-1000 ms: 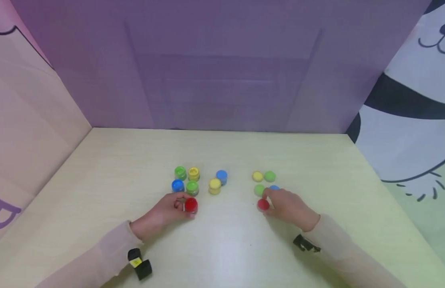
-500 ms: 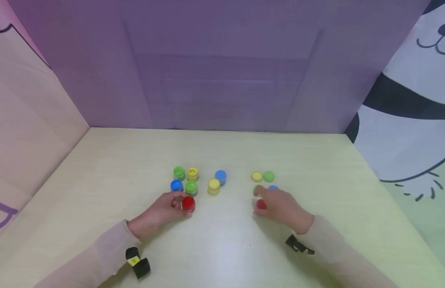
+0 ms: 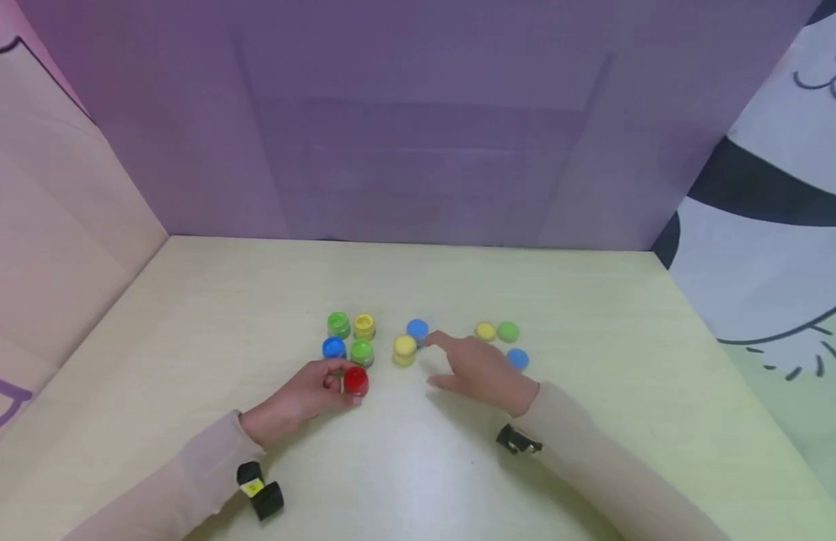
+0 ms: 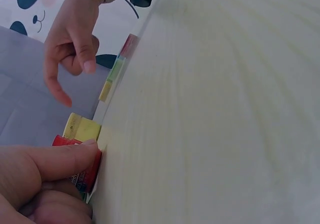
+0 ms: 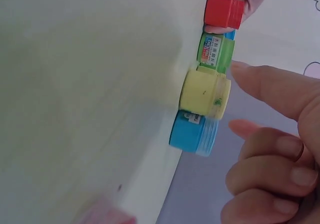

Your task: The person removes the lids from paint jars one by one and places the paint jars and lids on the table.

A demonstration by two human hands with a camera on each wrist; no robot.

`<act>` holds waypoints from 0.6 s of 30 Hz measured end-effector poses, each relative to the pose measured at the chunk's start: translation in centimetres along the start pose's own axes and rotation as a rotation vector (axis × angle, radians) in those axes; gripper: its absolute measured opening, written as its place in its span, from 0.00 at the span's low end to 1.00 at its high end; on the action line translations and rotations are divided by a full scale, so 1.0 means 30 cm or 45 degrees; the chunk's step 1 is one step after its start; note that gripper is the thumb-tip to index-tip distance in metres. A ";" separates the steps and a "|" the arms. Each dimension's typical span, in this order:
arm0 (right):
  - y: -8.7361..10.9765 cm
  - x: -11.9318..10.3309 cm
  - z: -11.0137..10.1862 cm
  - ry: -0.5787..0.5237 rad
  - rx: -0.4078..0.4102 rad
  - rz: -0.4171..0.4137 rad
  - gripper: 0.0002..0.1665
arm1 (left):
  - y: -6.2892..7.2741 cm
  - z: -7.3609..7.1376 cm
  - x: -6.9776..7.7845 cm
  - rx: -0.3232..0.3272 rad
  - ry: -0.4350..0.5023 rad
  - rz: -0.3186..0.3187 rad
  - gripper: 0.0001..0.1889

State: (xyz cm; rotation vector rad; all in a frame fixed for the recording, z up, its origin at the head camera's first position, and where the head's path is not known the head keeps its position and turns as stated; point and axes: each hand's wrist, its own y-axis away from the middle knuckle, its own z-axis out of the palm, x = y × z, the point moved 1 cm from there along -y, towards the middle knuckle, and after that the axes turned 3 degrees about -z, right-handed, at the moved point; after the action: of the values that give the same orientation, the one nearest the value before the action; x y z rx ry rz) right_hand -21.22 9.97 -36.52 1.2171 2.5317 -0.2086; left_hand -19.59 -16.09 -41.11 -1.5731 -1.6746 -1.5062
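My left hand [image 3: 306, 402] grips a small red paint pot [image 3: 355, 381] between thumb and fingers at the near end of a group of pots. Just beyond it stand a green pot [image 3: 361, 352], a blue pot [image 3: 333, 349], another green pot [image 3: 338, 324] and a yellow pot [image 3: 364, 325]. To the right, my right hand [image 3: 482, 372] hovers with index finger and thumb spread apart, holding nothing, its other fingers curled in. Its index fingertip is close by a pale yellow pot [image 5: 206, 93] and a blue pot [image 5: 194, 131], which stand side by side.
Flat round pieces lie right of my right hand: yellow [image 3: 486, 331], green [image 3: 508, 331] and blue [image 3: 517, 359]. A red one [image 4: 129, 45] shows in the left wrist view, hidden from the head view. A purple panel [image 3: 418, 173] stands along the table's far edge.
My right hand has left the red and green flat pieces and moved left to the middle pots, its thumb and index finger spread. My left hand stays on the red pot.
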 end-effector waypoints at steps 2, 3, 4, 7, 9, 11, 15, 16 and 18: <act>-0.023 -0.008 -0.001 -0.002 -0.004 -0.011 0.33 | 0.000 -0.001 0.001 -0.002 -0.011 -0.003 0.27; -0.034 -0.010 0.000 0.005 -0.006 -0.020 0.32 | 0.000 -0.001 0.001 -0.003 -0.017 -0.003 0.27; -0.045 -0.013 0.001 0.004 -0.007 -0.025 0.32 | 0.001 -0.001 0.002 0.000 -0.019 -0.006 0.27; -0.074 -0.021 0.005 -0.001 0.000 -0.048 0.32 | 0.003 -0.002 0.007 -0.007 -0.014 -0.016 0.27; -0.090 -0.028 0.009 -0.006 0.002 -0.037 0.32 | 0.003 -0.002 0.009 -0.009 -0.011 -0.028 0.27; -0.103 -0.036 0.013 -0.016 -0.014 0.000 0.33 | 0.004 -0.003 0.012 -0.010 -0.004 -0.041 0.27; -0.119 -0.056 0.018 -0.017 -0.079 0.111 0.33 | 0.004 -0.005 0.013 -0.009 -0.001 -0.048 0.27; -0.122 -0.060 0.019 -0.014 -0.090 0.125 0.32 | 0.003 -0.005 0.013 -0.010 -0.003 -0.047 0.27; -0.126 -0.066 0.021 -0.010 -0.097 0.138 0.31 | 0.004 -0.006 0.015 -0.013 -0.018 -0.041 0.26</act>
State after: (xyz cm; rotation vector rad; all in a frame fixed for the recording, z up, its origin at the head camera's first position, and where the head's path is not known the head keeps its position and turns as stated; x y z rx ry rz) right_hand -22.87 5.96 -36.44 1.3166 2.4348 -0.0909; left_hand -19.70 -16.07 -40.62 -1.5727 -1.7107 -1.5248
